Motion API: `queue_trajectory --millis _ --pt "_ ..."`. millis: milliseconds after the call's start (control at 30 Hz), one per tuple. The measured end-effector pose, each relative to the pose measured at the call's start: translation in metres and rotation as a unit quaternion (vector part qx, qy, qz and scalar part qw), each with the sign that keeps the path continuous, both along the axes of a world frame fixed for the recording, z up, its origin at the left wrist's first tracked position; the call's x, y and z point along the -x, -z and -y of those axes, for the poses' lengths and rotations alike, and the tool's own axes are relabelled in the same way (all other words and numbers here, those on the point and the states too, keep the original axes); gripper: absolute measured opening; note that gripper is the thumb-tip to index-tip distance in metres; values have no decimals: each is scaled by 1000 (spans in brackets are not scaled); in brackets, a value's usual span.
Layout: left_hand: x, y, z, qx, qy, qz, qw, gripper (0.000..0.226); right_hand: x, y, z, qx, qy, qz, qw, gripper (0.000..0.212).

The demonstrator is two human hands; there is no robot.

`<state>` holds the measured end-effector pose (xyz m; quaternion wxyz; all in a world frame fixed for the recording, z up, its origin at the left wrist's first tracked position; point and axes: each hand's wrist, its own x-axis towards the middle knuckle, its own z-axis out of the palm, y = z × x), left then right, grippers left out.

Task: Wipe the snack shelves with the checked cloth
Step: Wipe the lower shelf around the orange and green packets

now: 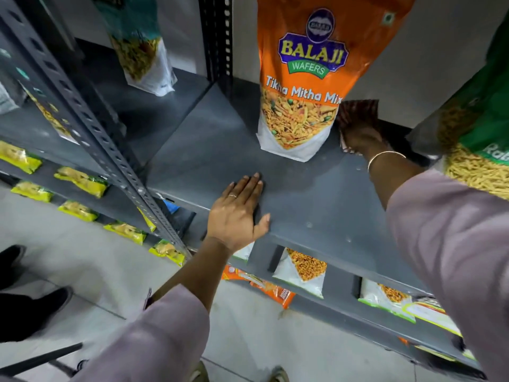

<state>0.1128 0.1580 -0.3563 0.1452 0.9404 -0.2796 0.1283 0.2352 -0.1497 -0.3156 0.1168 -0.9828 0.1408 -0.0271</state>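
Left hand [237, 213]: I have it open, palm flat on the grey shelf [297, 194] at its front edge.
Right hand [360, 139]: I press it on the checked cloth [358, 113], deep at the back wall.
Open room: bare shelf between my hands.
Orange packet [300, 78]: upright, just left of the cloth; reads "BALAJI WAFERS", "Tikha Mitha Mix".
Green packet [479, 144]: right edge, lettering cut off.

One head-worn wide-angle view looks steeply down from close above the grey shelf [289, 194], facing the back wall; lower shelves and floor [82, 257] fall away toward the frame's lower left
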Motion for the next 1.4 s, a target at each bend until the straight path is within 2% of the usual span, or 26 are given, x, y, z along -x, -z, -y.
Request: queue_trajectory --millis 167,300,500,600,667,700,767,800,867,900,933,1000,1067,1233,1333,1400 --pt "0 1 -2 -4 -1 -11 1000 62 22 8 -6 47 -71 -53 995 57" --pt "1 -1 -2 -9 -4 -29 1000 62 76 6 -25 8 -16 -46 999 53" --pt "5 -7 -1 -39 -7 -58 998 64 160 1 -75 -21 -35 -41 998 47" --pt "7 -9 -2 -45 -12 -67 997 64 201 -9 -97 -70 -106 -13 992 44" --pt "9 -10 -2 -46 -11 -71 996 63 224 -24 -100 -89 -171 -58 980 43" --pt "10 -10 -2 -45 -10 -74 996 64 232 -35 -97 -112 -199 -112 967 42" --pt "11 -10 -3 -44 -7 -82 996 66 242 -57 -83 -232 -225 -195 926 37" --pt "10 -9 -2 -42 -7 -83 996 67 243 -68 -75 -296 -197 -180 917 35" --pt "9 -9 -2 -35 -12 -82 996 66 239 -77 -64 -358 -68 -48 930 33" --pt "9 -9 -1 -32 -11 -80 996 67 235 -73 -61 -328 1 28 944 33" --pt "10 -10 0 -30 -9 -82 996 68 230 -67 -66 -284 48 52 956 34" --pt "11 -12 0 -32 -10 -86 996 72 227 -45 -93 -118 50 -51 990 44" --pt "11 -12 -1 -34 -9 -79 996 73 225 -19 -125 -16 4 -89 996 50" --pt "11 -12 -3 -30 -6 -78 997 68 233 -10 -128 -24 -10 -62 998 51" --pt "12 -11 -4 -38 0 -75 996 74 253 -3 -94 -19 135 -53 989 53" --pt "11 -8 -4 -36 3 -65 997 76 260 -3 -84 -23 256 -62 965 55"
